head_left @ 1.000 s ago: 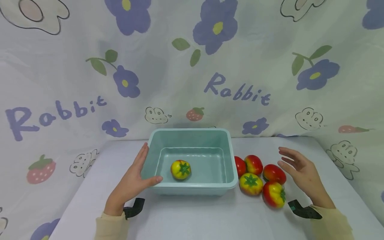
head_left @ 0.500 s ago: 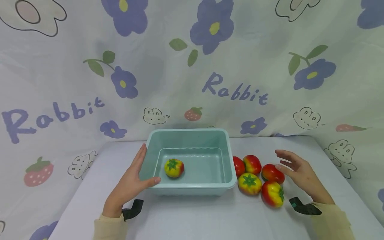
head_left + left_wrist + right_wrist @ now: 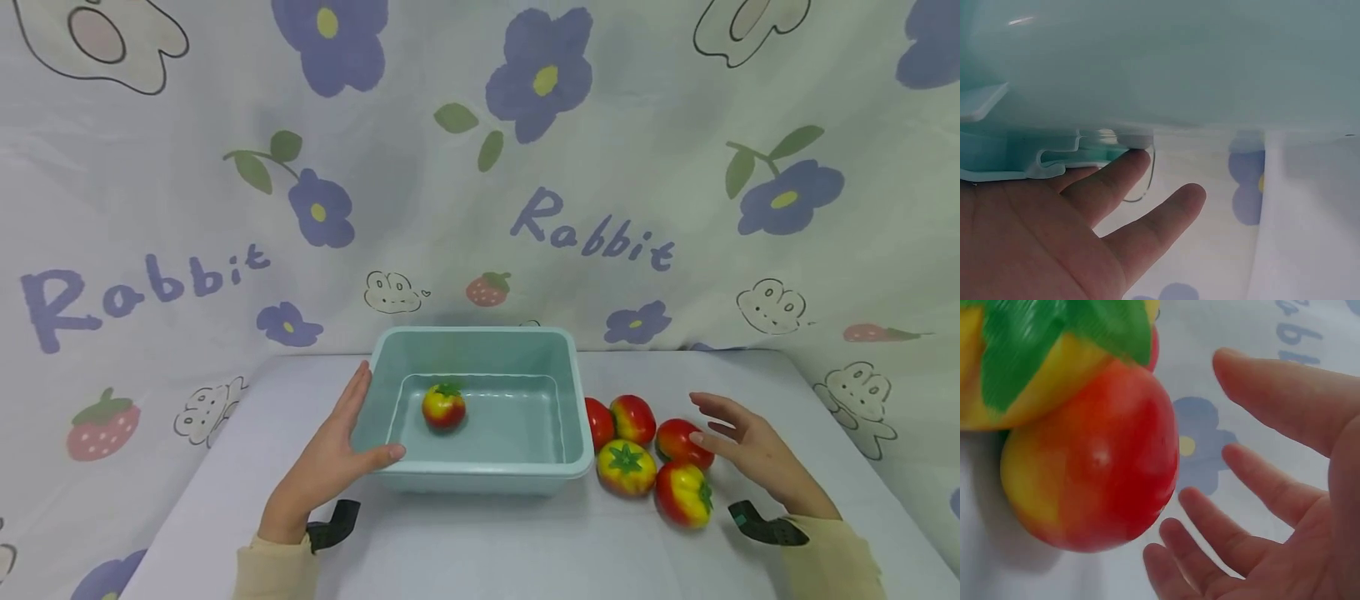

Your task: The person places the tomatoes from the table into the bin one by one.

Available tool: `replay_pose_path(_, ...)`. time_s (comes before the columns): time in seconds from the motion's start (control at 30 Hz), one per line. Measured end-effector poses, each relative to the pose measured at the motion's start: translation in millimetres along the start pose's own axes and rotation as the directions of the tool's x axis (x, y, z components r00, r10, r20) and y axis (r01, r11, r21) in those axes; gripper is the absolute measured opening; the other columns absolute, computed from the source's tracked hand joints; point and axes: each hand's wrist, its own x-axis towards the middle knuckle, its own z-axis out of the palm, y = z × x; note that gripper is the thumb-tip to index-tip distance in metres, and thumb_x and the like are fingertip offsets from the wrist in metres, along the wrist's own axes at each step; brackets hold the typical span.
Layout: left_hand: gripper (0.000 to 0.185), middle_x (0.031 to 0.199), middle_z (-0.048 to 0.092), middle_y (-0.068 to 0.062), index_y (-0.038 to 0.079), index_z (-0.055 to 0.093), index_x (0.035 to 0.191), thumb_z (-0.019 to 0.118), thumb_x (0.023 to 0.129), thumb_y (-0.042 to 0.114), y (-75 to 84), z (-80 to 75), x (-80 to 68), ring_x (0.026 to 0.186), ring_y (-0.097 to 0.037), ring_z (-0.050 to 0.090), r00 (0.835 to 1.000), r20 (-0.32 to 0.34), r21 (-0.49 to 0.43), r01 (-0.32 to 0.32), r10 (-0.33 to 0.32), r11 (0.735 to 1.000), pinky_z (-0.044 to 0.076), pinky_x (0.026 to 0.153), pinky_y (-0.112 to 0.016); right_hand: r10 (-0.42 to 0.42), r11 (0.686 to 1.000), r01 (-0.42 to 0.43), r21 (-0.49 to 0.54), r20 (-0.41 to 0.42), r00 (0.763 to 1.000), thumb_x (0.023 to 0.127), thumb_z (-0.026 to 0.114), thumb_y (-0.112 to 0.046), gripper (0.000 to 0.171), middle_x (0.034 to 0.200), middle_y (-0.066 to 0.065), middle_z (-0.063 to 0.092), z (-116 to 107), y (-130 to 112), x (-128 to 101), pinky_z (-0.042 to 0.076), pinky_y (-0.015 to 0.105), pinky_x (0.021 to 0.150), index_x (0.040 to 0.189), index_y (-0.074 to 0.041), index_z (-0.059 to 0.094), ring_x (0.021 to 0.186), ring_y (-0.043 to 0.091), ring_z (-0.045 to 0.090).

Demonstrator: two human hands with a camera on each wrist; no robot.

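Observation:
A red-and-yellow tomato (image 3: 444, 407) with a green leafy top lies in the left half of the pale blue-green plastic tub (image 3: 480, 469). My left hand (image 3: 322, 462) rests against the tub's left side, thumb over the front left corner, fingers extended along the wall. In the left wrist view, the fingers (image 3: 1160, 231) are straight, outside the tub and below its rim. Right of the tub, my right hand (image 3: 757, 454) hovers by the cluster, nearest a red tomato (image 3: 684, 442). The right wrist view shows the fingers spread and apart from that tomato (image 3: 1104, 462), holding nothing.
Several tomatoes cluster against the tub's right side, among them a yellow one (image 3: 627, 468) and a red-yellow one (image 3: 683, 495) nearest the front. A white cloth covers the table (image 3: 525, 550). A printed curtain (image 3: 450, 225) hangs right behind the tub.
Inside the tub, the tomato has rolled left and then toward the back, its green top now facing rearward. My right hand has come slightly lower, nearer the red tomato. The left hand stays put.

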Motion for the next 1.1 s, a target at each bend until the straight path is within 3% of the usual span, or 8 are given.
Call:
replay_pose_path(0.47,0.113,0.169,0.000,-0.001,0.012,0.005,0.163,0.081,0.083,0.035,-0.4,0.9,-0.3,0.153,-0.036,0.004,1.000,-0.006,-0.007,-0.017,0.017,1.000,0.017,0.110,-0.075,0.074,0.997,-0.077,0.028,0.082,0.994,0.092,0.073,-0.036,0.080,0.149,0.030,0.042,2.6,12.6,3.0,0.054,0.057,0.091,0.154,-0.005,0.034,0.130,0.052,0.045)
replay_pose_path(0.73,0.113,0.169,-0.001,0.001,0.011,0.005,0.163,0.081,0.083,0.037,0.5,0.8,-0.1,0.153,-0.036,0.004,1.000,-0.005,0.004,-0.013,0.013,1.000,0.017,0.110,-0.075,0.117,0.993,-0.119,0.005,0.164,0.979,0.094,0.070,-0.038,0.073,0.146,0.026,0.047,3.4,16.9,4.2,0.049,0.066,0.092,0.152,-0.005,0.040,0.130,0.049,0.044)
replay_pose_path(0.9,0.114,0.169,-0.001,0.002,0.013,0.005,0.163,0.081,0.083,0.040,0.3,0.8,0.6,0.154,-0.035,0.004,1.000,-0.004,0.011,0.000,0.000,1.000,0.018,0.111,-0.074,0.094,0.995,-0.098,0.010,0.196,0.976,0.096,0.068,-0.035,0.068,0.145,0.027,0.049,5.4,18.7,4.7,0.047,0.068,0.092,0.150,-0.002,0.043,0.130,0.050,0.044)
replay_pose_path(1.1,0.114,0.169,-0.001,0.003,0.014,0.005,0.163,0.082,0.082,0.040,0.1,0.7,0.7,0.154,-0.035,0.005,1.000,-0.007,0.009,0.005,-0.005,1.000,0.018,0.111,-0.074,0.070,0.998,-0.069,-0.013,0.177,0.982,0.095,0.068,-0.037,0.067,0.142,0.026,0.051,5.8,18.7,5.6,0.051,0.066,0.089,0.149,-0.003,0.044,0.128,0.052,0.046)
